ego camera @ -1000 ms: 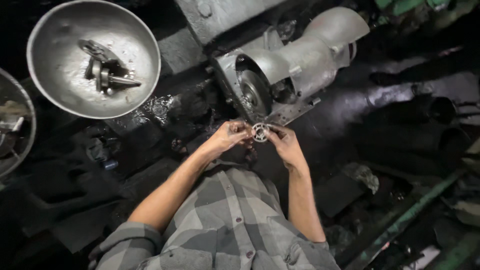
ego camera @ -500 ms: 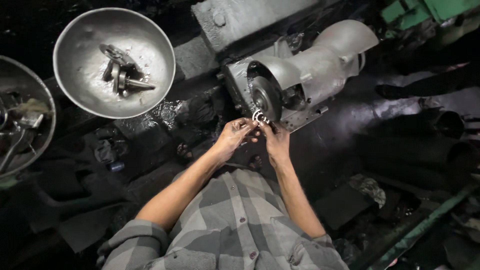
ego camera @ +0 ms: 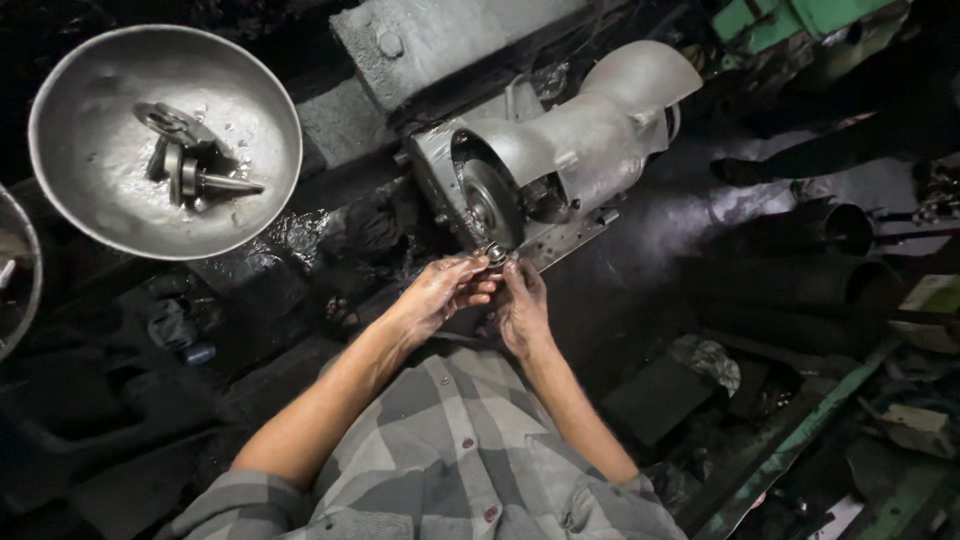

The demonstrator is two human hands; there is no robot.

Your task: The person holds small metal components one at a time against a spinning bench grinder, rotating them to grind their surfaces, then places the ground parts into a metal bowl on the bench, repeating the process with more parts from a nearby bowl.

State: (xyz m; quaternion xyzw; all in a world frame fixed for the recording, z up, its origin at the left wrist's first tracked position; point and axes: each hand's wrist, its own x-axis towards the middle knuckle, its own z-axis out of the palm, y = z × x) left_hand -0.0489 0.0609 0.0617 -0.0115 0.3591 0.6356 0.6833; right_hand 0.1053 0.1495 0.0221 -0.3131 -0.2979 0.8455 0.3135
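Grip: both hands pinch one small round metal part (ego camera: 492,254); left hand (ego camera: 440,296) closes its fingertips on it from the left, right hand (ego camera: 520,305) from below.
Part's place: pressed at the lower rim of the disc (ego camera: 490,205) in the open end of the grey machine housing (ego camera: 560,150), touching or just short of it; I cannot tell which.
Done: housing lies open on the dark, oily floor (ego camera: 650,260); part is brought up to the opening.
Left: part looks not yet seated, since the fingers are wrapped round it.
Spare pieces: several metal parts (ego camera: 185,165) lie in the steel bowl (ego camera: 60,200) at the upper left.
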